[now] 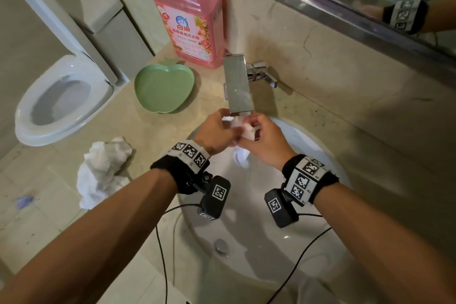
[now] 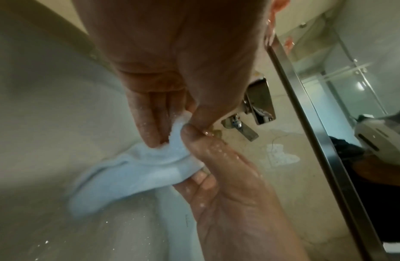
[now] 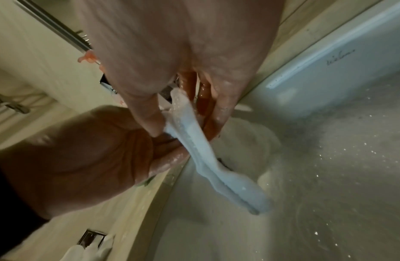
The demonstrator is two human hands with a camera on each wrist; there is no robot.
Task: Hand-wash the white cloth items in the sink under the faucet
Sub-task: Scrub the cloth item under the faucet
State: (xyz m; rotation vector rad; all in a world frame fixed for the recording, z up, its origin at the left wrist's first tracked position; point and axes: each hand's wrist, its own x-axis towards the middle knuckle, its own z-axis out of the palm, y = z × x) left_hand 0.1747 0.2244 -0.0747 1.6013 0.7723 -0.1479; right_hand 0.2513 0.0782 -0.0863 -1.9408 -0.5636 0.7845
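Nearest the head camera, the sink (image 1: 246,279) basin curves below both forearms. Above it, the left hand (image 1: 217,134) and right hand (image 1: 265,143) each pinch the wet white cloth (image 1: 243,155) between them, its tail dangling into the bowl. Directly beyond sits the faucet (image 1: 237,84). To do this well, I'd rub the pinched folds against each other right beneath the spout, working along its length. More crumpled white cloths (image 1: 103,170) wait on the counter (image 1: 308,96) at left.
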